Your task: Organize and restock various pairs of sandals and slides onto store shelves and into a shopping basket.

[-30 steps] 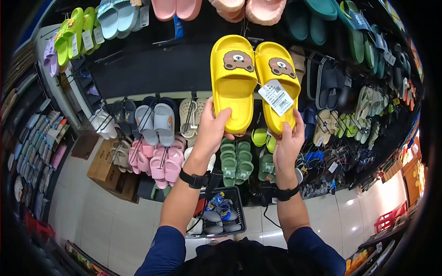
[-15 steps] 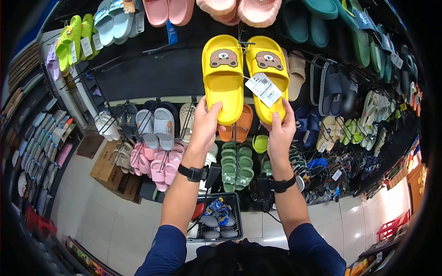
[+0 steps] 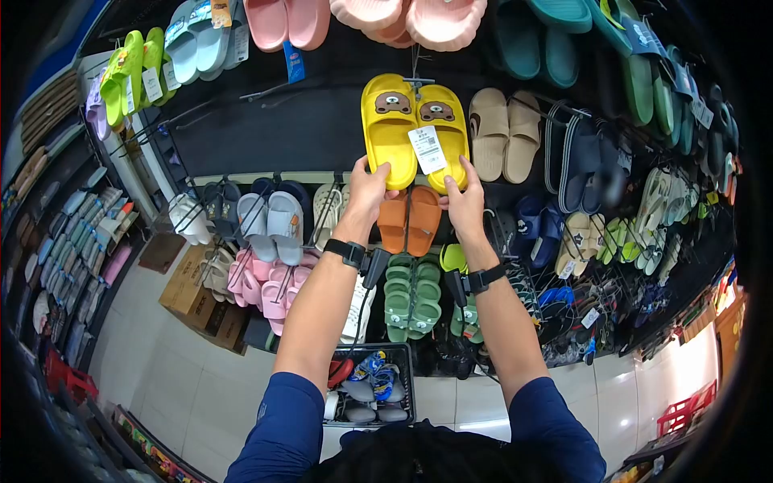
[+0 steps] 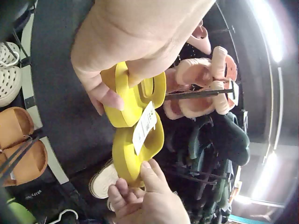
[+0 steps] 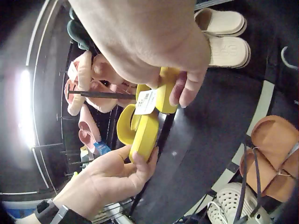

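A pair of yellow slides [image 3: 392, 137] with brown bear faces on the straps stands toes up against the dark display wall. My left hand [image 3: 368, 193] pinches the heel of the left slide, thumb on the footbed and fingers behind. The right hand [image 3: 465, 208] grips the other heel the same way. A white price tag [image 3: 428, 150] hangs over the right slide. Close by the slides, a metal display hook [image 5: 105, 94] sticks out from the wall; in the head view its tip shows between their toe ends.
Beige slides [image 3: 506, 133] hang to the right, and orange slides [image 3: 408, 217] hang just below my hands. Pink slippers [image 3: 407, 20] hang above. A black basket [image 3: 374, 402] with several shoes stands on the floor beneath my arms. Bare hooks [image 3: 266, 92] project at the left.
Both hands have carried the yellow slides away from me to the wall, and slightly left in the view. The display hook now shows between the toe ends. The grip on both heels stays.
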Demonstrator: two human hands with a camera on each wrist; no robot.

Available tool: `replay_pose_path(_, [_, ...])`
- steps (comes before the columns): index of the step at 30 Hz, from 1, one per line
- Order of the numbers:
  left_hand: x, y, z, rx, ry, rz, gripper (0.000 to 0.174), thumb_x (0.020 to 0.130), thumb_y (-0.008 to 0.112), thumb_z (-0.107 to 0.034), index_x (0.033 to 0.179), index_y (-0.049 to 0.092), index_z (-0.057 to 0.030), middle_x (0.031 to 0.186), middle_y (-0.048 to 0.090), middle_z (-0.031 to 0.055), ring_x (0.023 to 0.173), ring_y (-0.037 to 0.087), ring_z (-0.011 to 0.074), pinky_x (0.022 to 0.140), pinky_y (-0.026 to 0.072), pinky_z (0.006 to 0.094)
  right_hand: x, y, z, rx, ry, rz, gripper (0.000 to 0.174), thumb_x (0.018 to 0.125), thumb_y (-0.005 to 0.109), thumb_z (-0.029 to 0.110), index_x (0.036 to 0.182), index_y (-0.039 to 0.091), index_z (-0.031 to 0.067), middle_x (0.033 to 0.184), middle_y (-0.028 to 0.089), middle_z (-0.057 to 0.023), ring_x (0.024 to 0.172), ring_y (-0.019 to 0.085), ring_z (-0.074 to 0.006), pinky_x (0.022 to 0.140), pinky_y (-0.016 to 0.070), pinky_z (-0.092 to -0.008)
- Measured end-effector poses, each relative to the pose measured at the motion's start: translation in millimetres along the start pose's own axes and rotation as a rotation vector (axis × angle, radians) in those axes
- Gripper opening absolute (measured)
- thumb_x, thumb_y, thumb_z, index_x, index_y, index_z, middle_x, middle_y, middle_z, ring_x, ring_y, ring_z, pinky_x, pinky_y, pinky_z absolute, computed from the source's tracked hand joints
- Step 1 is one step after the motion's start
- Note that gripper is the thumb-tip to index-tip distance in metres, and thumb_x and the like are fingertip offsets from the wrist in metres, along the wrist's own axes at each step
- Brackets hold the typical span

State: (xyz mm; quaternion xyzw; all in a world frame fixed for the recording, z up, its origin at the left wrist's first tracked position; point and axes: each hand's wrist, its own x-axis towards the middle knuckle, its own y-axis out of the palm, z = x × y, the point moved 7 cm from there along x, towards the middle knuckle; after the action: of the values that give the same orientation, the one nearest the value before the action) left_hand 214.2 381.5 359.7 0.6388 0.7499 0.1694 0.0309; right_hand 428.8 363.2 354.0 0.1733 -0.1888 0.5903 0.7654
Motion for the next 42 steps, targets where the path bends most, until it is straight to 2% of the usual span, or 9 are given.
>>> replay_pose_path(7, [43, 7, -6, -0.017, 0.015, -0.09, 0.051, 0.094, 0.061, -0.007, 0.139, 0.037, -0.0048, 0.113, 0.064, 0.0156, 0.079, 0.064, 0.0189, 0.062, 0.0546, 0.0303, 40, 15, -14, 0.213, 0.102, 0.14, 0.065, 0.096, 0.056, 0.004, 0.155, 0.029, 0.0077, 0.112, 0.062, -0.0154, 0.07, 0.065, -0.0155, 0.061, 0.0552, -0.0265])
replay_pose_path(12, [63, 3, 16, -0.018, 0.011, -0.055, 0.063, 0.092, 0.058, 0.0, 0.148, 0.029, -0.0041, 0.123, 0.058, 0.0205, 0.093, 0.065, 0.0255, 0.075, 0.0579, 0.0351, 46, 22, -41, 0.375, 0.264, 0.289, 0.076, 0.094, 0.056, 0.003, 0.158, 0.014, 0.0032, 0.131, 0.053, -0.0171, 0.099, 0.064, -0.0212, 0.087, 0.0539, -0.0319])
replay_pose_path(17, [46, -6, 45, -0.094, -0.093, -0.047, 0.075, 0.092, 0.055, 0.003, 0.156, 0.017, -0.005, 0.141, 0.042, 0.0271, 0.112, 0.058, 0.0337, 0.098, 0.0533, 0.0422, 37, 21, -87, 0.376, 0.329, 0.242, 0.082, 0.092, 0.061, 0.009, 0.157, 0.013, -0.0029, 0.118, 0.055, -0.0093, 0.095, 0.058, -0.0158, 0.092, 0.0479, -0.0323])
replay_pose_path(19, [35, -9, 45, -0.099, -0.086, -0.043, 0.071, 0.093, 0.055, 0.002, 0.155, 0.019, -0.0019, 0.14, 0.042, 0.0275, 0.111, 0.059, 0.0336, 0.098, 0.0528, 0.0423, 29, 18, -95, 0.218, 0.357, 0.284, 0.07, 0.093, 0.059, 0.01, 0.153, 0.026, -0.0053, 0.154, 0.037, -0.0206, 0.129, 0.05, -0.0265, 0.096, 0.0501, -0.0367])
replay_pose_path(24, [-11, -23, 24, -0.011, 0.011, 0.099, 0.061, 0.096, 0.056, -0.005, 0.15, 0.029, 0.0018, 0.138, 0.045, 0.0242, 0.12, 0.056, 0.0322, 0.1, 0.0517, 0.0413, -11, 7, -68, 0.111, 0.22, 0.305, 0.06, 0.093, 0.059, 0.01, 0.146, 0.039, -0.0081, 0.141, 0.053, -0.0221, 0.12, 0.059, -0.0239, 0.094, 0.0511, -0.0323])
replay_pose_path(26, [-33, -33, 22, 0.044, 0.069, 0.163, 0.052, 0.098, 0.058, -0.01, 0.145, 0.038, 0.0029, 0.136, 0.049, 0.0214, 0.117, 0.059, 0.0291, 0.099, 0.0526, 0.039, -37, 11, -54, 0.047, 0.182, 0.481, 0.056, 0.093, 0.059, 0.01, 0.144, 0.042, -0.0086, 0.131, 0.062, -0.0202, 0.112, 0.063, -0.0203, 0.093, 0.0514, -0.0298])
replay_pose_path(32, [-154, -90, 20, 0.151, -0.029, 0.366, 0.046, 0.1, 0.058, -0.016, 0.14, 0.046, 0.0021, 0.125, 0.061, 0.0181, 0.106, 0.065, 0.0226, 0.094, 0.0542, 0.0342, -143, 15, -15, 0.205, 0.263, 0.899, 0.047, 0.098, 0.059, 0.01, 0.141, 0.047, -0.007, 0.125, 0.065, -0.0177, 0.109, 0.065, -0.0179, 0.092, 0.0518, -0.0294])
replay_pose_path(37, [-228, -191, 74, 0.308, -0.16, 0.28, 0.041, 0.102, 0.055, -0.021, 0.137, 0.051, 0.001, 0.111, 0.068, 0.0118, 0.098, 0.067, 0.0184, 0.085, 0.0542, 0.0315, -222, 12, -37, 0.033, 0.393, 1.089, 0.049, 0.096, 0.062, 0.01, 0.141, 0.049, -0.0047, 0.122, 0.067, -0.0156, 0.105, 0.064, -0.0154, 0.093, 0.0509, -0.0288])
replay_pose_path(42, [-309, -296, 171, 0.261, -0.433, -0.04, 0.041, 0.099, 0.059, -0.021, 0.132, 0.054, 0.002, 0.104, 0.069, 0.0101, 0.091, 0.066, 0.0157, 0.081, 0.0543, 0.0294, -293, 14, -93, -0.324, 0.394, 1.14, 0.049, 0.09, 0.066, 0.01, 0.136, 0.054, -0.0021, 0.111, 0.071, -0.018, 0.086, 0.068, -0.0136, 0.077, 0.0539, -0.0276])
